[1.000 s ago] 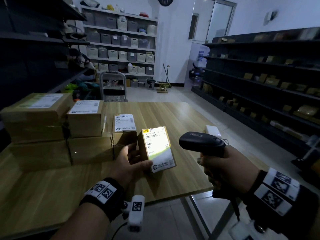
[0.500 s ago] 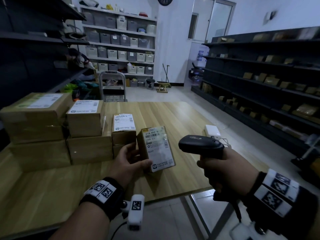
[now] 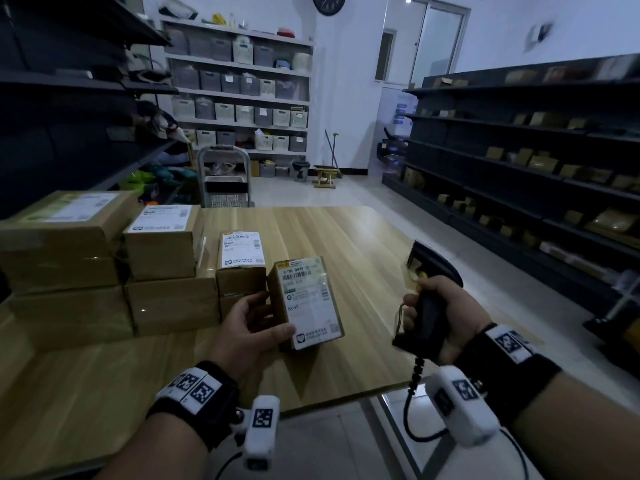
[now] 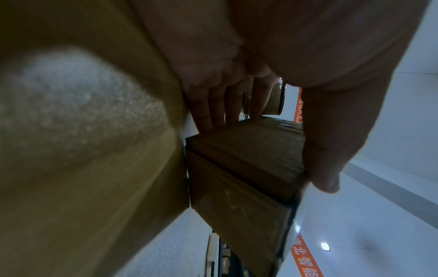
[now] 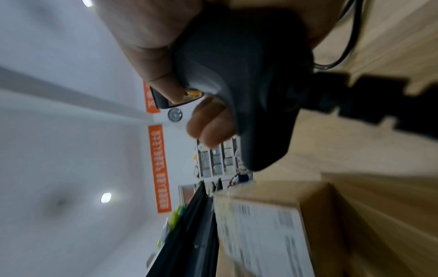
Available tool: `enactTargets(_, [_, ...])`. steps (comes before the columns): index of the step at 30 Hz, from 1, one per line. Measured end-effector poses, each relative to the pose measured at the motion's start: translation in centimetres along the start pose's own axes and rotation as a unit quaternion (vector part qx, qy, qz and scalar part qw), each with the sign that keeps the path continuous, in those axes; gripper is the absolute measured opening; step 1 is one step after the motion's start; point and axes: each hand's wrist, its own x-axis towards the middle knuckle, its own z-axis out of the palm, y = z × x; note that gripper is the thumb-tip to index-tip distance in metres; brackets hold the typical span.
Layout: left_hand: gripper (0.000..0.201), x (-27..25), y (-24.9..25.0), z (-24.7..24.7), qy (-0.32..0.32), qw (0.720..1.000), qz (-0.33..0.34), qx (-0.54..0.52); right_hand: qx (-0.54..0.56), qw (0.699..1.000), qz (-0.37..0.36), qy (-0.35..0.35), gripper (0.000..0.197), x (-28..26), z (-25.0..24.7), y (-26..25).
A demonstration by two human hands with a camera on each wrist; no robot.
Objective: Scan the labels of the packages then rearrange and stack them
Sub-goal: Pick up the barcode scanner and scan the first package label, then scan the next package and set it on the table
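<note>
Left hand (image 3: 250, 329) grips a small labelled box (image 3: 306, 303) tilted above the tabletop (image 3: 346, 244) near its front edge; right hand (image 3: 438, 315) fingers wrap the scanner (image 3: 427, 296) handle beside it

stacked packages (image 3: 104, 265) crowd the table's (image 3: 346, 244) left; right side open

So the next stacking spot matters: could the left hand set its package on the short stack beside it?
Probably yes: the left hand grips the package right beside the short stack, whose labelled top lies bare.
</note>
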Motion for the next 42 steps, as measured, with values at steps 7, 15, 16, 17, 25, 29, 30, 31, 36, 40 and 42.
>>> enactTargets(7, [0.127, -0.1, -0.2, 0.1, 0.022, 0.999, 0.041, -0.004, 0.054, 0.998, 0.023, 0.011, 0.025, 7.3, -3.9, 1.6])
enactTargets(15, [0.127, -0.6, -0.1, 0.6, 0.033, 0.997, 0.053, 0.035, 0.205, 0.974, 0.034, -0.088, 0.026, 10.0, -6.5, 2.2])
enactTargets(16, [0.125, -0.7, -0.2, 0.8, 0.038, 0.997, 0.051, 0.044, 0.212, 0.972, 0.032, -0.097, 0.025, 10.0, -6.5, 2.3])
enactTargets(17, [0.123, -0.8, -0.2, 0.9, 0.043, 0.997, 0.046, 0.054, 0.219, 0.97, 0.032, -0.105, 0.023, 10.1, -6.5, 2.4])
enactTargets(25, [0.077, 2.0, 1.4, 5.5, 0.054, 0.997, -0.059, -0.007, 0.239, 0.962, 0.044, -0.128, 0.022, 10.9, -7.1, 2.2])
enactTargets(29, [0.051, 6.5, 2.5, 9.4, 0.058, 0.991, -0.121, -0.002, 0.251, 0.956, 0.034, -0.145, 0.021, 11.2, -7.4, 2.4])
enactTargets(30, [0.045, 7.8, 2.6, 10.2, 0.067, 0.989, -0.133, 0.002, 0.252, 0.955, 0.031, -0.156, 0.03, 11.4, -7.5, 2.5])
enactTargets(31, [0.04, 9.3, 2.5, 10.8, 0.079, 0.987, -0.143, 0.008, 0.252, 0.953, 0.032, -0.165, 0.04, 11.5, -7.7, 2.5])
enactTargets(36, [0.058, 15.6, 2.2, 14.2, 0.086, 0.98, -0.175, 0.043, 0.242, 0.954, 0.051, -0.17, 0.042, 12.3, -7.7, 2.3])
enactTargets(40, [0.076, 18.4, 1.9, 16.7, 0.083, 0.977, -0.166, 0.101, 0.248, 0.956, 0.063, -0.142, 0.015, 12.0, -7.4, 2.1])
enactTargets(42, [0.064, 18.9, 1.7, 17.8, 0.093, 0.973, -0.161, 0.139, 0.256, 0.954, 0.068, -0.138, 0.015, 11.9, -7.3, 2.0])
